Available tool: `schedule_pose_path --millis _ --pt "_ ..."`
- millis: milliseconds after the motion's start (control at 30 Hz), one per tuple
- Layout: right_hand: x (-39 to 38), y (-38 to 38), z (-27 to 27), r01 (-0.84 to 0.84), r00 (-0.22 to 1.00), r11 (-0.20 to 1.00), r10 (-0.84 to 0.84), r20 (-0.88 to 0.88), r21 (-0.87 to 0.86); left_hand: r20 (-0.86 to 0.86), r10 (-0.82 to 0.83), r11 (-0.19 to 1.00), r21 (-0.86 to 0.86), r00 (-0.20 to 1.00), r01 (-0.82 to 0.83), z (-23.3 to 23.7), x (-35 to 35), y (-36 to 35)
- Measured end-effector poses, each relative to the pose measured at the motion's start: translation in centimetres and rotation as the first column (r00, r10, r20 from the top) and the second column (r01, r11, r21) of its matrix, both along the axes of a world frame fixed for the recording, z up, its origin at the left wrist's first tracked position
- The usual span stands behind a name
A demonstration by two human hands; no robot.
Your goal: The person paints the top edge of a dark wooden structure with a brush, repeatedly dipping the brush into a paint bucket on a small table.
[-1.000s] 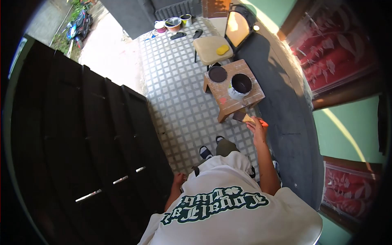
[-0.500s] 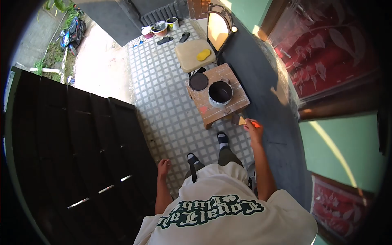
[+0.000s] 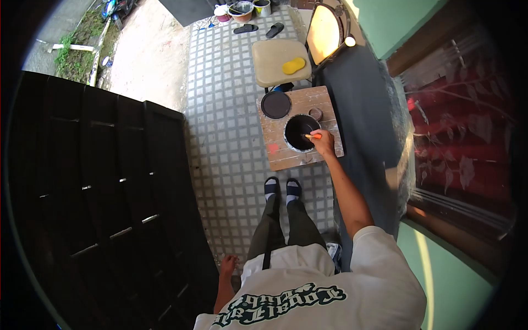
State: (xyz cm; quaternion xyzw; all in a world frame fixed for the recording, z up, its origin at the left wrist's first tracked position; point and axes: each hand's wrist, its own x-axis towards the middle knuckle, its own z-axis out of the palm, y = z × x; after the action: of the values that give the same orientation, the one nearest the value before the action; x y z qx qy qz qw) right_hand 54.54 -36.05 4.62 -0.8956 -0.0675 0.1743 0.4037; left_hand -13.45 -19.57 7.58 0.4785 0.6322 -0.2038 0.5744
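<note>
My right hand grips a paintbrush by its orange handle. The brush's lower end is inside a round paint bucket, whose inside is dark and whose rim is smeared with pale paint; the bristles are hard to make out. The bucket stands on a worn wooden table. Beside it lie a dark round lid and a small brown round container. My left hand hangs low by my side near the dark slatted panel, fingers loosely bent and holding nothing.
A beige-seated chair with a yellow sponge on it stands behind the table. Black sandals and several pails are farther back on the tiled floor. A dark slatted panel rises on the left, a dark grey wall on the right.
My right hand has brought the paintbrush from beside the table's right front corner into the bucket. My feet have stepped closer together near the table. The left hand still hangs low.
</note>
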Motion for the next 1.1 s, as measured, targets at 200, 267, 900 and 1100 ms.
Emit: schedule_pose_path --millis 200,267,900,1100 --pt "2.3 3.4 -7.3 -0.060 0.998 0.993 0.061 0.004 -0.103 -0.030 0.155 0.987 0.052 0.987 -0.154 1.2 -1.3 -3.6" --pt "2.7 4.5 -9.0 -0.067 0.997 0.987 0.070 0.013 -0.145 -0.054 0.189 0.982 0.013 0.980 -0.189 0.6 -2.1 -4.8" --pt "2.8 6.9 -11.8 -0.114 0.993 0.964 0.104 -0.056 -0.241 -0.093 0.260 0.963 -0.040 0.961 -0.265 1.0 -1.3 -7.5" --pt "3.3 5.7 -9.8 -0.062 0.998 0.975 0.061 -0.012 -0.212 -0.036 0.255 0.965 -0.057 0.966 -0.257 1.0 0.6 -6.7"
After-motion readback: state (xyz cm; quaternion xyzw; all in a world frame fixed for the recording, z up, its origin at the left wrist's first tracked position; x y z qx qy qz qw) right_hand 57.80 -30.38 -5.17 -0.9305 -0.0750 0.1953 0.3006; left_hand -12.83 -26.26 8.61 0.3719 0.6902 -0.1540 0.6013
